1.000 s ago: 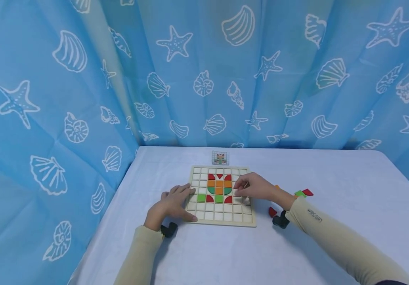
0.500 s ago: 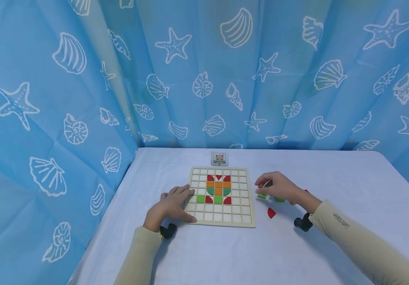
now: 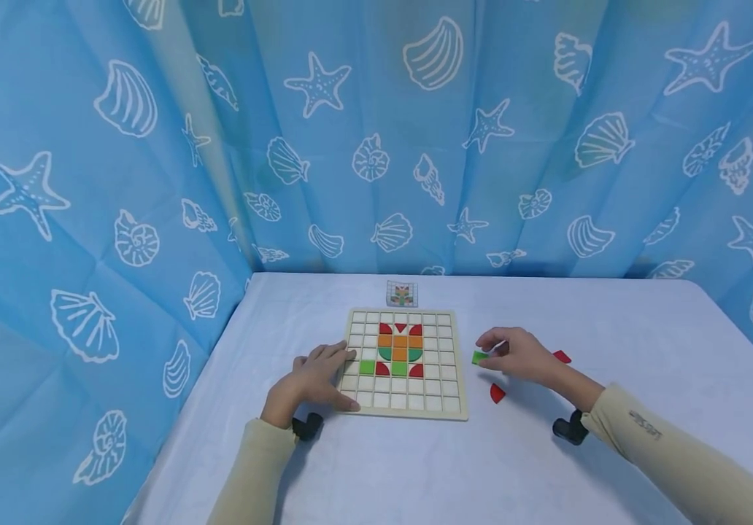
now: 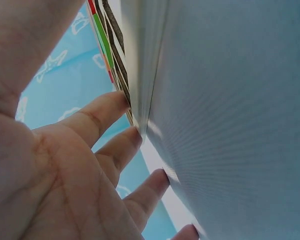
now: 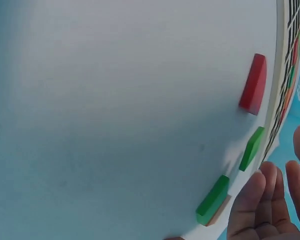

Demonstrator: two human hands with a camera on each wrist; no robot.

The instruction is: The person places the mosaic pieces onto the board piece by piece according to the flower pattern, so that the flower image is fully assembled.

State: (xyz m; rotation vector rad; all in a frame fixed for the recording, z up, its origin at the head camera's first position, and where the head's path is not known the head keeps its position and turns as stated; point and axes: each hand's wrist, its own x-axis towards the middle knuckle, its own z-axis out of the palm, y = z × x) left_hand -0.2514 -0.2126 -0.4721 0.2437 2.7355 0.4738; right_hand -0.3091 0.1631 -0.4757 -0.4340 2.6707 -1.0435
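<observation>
A wooden grid board (image 3: 455, 394) lies on the table with red, orange and green tiles forming a pattern in its middle. My left hand (image 3: 316, 379) rests on the board's left edge, fingers spread, thumb at the near corner. To the right of the board, my right hand (image 3: 522, 355) hovers low over loose tiles, its fingers loosely bent. Just by its fingertips is a green tile (image 3: 479, 358). The right wrist view shows this green tile (image 5: 251, 149) on the table, apart from the fingers (image 5: 251, 197). A red quarter-round tile (image 3: 497, 393) lies nearer me.
Another red tile (image 3: 562, 356) shows beyond the right wrist. In the right wrist view, a second green tile (image 5: 213, 200) lies beside a brownish one (image 5: 221, 210). A small pattern card (image 3: 402, 294) sits behind the board. A blue shell-print curtain (image 3: 376, 204) hangs at the back.
My right hand has moved right, off the board's right columns and over to the loose tiles, with its fingers now by a green one. The left hand stays on the board's edge.
</observation>
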